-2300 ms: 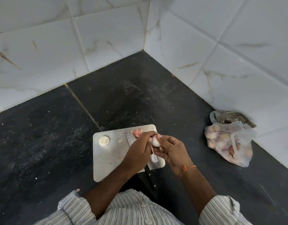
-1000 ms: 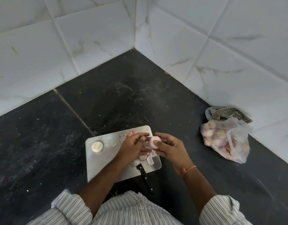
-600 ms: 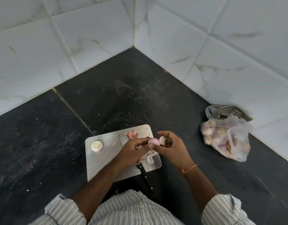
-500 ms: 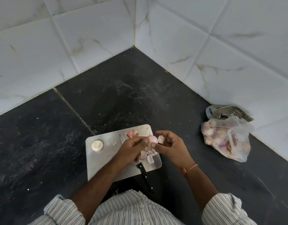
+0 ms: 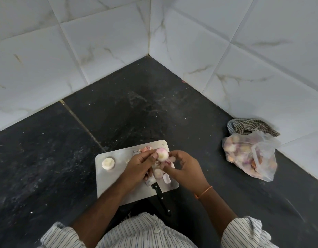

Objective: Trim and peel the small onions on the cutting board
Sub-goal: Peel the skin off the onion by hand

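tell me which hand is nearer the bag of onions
Right. The right hand is over the right edge of the cutting board, on the side facing the bag of onions. The left hand is farther away, over the board's middle.

We see a matt, brushed-looking metal cutting board (image 5: 108, 183) on a dark stone counter (image 5: 47, 158), dull and speckled, backed by glossy white marble-veined wall tiles (image 5: 226, 33). The knife handle (image 5: 161, 203) looks like smooth black plastic. Beside a thin, shiny clear plastic bag (image 5: 262, 158) lies a checked woven cloth (image 5: 249, 126), and the sleeve (image 5: 244, 233) is soft striped fabric.
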A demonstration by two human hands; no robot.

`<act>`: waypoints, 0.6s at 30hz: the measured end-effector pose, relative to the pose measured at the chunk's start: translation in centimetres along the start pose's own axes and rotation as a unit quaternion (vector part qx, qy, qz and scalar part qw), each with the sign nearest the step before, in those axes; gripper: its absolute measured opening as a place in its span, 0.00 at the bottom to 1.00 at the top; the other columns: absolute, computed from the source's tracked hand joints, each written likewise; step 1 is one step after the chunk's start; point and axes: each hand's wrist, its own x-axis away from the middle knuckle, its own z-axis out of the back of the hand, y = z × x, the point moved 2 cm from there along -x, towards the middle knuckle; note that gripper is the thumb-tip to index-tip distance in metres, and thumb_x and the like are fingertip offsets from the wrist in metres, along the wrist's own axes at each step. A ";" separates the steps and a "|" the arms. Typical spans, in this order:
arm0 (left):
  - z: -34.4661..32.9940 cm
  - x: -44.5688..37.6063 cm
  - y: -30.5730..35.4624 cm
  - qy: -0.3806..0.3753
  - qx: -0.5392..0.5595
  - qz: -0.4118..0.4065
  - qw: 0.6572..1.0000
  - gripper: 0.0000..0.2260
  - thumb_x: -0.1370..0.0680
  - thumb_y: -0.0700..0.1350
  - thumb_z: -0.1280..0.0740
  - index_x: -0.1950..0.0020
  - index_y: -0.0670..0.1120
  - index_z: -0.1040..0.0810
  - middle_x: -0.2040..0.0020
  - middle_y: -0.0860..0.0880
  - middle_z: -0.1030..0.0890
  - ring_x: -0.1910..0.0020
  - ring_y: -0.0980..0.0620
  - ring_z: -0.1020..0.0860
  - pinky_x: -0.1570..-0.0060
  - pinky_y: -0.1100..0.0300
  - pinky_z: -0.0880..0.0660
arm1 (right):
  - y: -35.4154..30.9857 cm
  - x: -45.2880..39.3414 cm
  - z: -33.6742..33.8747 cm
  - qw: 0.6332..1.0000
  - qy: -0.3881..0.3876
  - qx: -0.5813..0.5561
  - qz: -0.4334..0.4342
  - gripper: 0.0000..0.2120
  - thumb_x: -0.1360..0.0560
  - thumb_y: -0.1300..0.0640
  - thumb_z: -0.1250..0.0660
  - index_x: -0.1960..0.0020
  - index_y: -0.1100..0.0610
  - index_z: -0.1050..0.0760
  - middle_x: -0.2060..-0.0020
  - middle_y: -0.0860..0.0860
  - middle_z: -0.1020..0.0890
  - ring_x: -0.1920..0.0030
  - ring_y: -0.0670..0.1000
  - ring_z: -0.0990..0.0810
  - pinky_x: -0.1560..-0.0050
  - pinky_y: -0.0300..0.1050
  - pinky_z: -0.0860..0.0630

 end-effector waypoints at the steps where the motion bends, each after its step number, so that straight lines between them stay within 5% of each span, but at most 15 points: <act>1: -0.2 0.1 0.3 -0.007 -0.004 -0.004 1.000 0.10 0.13 0.48 0.34 0.41 0.61 0.16 0.63 0.51 0.15 0.68 0.57 0.22 0.69 0.61 0.27 | -0.2 0.2 -0.1 1.000 0.003 -0.010 0.001 0.15 0.27 0.44 0.21 0.41 0.41 0.18 0.46 0.38 0.16 0.44 0.41 0.17 0.43 0.40 0.20; 5: -0.6 0.1 0.8 -0.045 -0.036 -0.013 0.998 0.11 0.13 0.49 0.35 0.36 0.63 0.17 0.54 0.45 0.12 0.59 0.53 0.17 0.60 0.55 0.21 | -0.4 0.5 0.0 0.994 0.058 -0.094 -0.007 0.13 0.26 0.47 0.20 0.43 0.43 0.16 0.48 0.43 0.13 0.46 0.46 0.14 0.43 0.52 0.15; 9: -1.0 0.1 1.2 -0.069 -0.059 -0.026 0.996 0.13 0.12 0.45 0.35 0.34 0.62 0.18 0.58 0.51 0.12 0.60 0.53 0.17 0.64 0.57 0.20 | -0.8 1.1 0.8 0.988 0.066 -0.137 0.012 0.12 0.25 0.56 0.20 0.43 0.47 0.15 0.49 0.46 0.12 0.46 0.50 0.13 0.43 0.55 0.15; 18: -1.9 -0.4 2.1 -0.039 -0.038 -0.004 0.998 0.15 0.17 0.35 0.34 0.41 0.51 0.11 0.56 0.38 0.12 0.61 0.50 0.16 0.62 0.57 0.18 | -0.9 1.5 1.9 0.992 0.080 0.008 0.096 0.15 0.24 0.47 0.21 0.38 0.42 0.15 0.47 0.38 0.14 0.45 0.46 0.16 0.45 0.52 0.18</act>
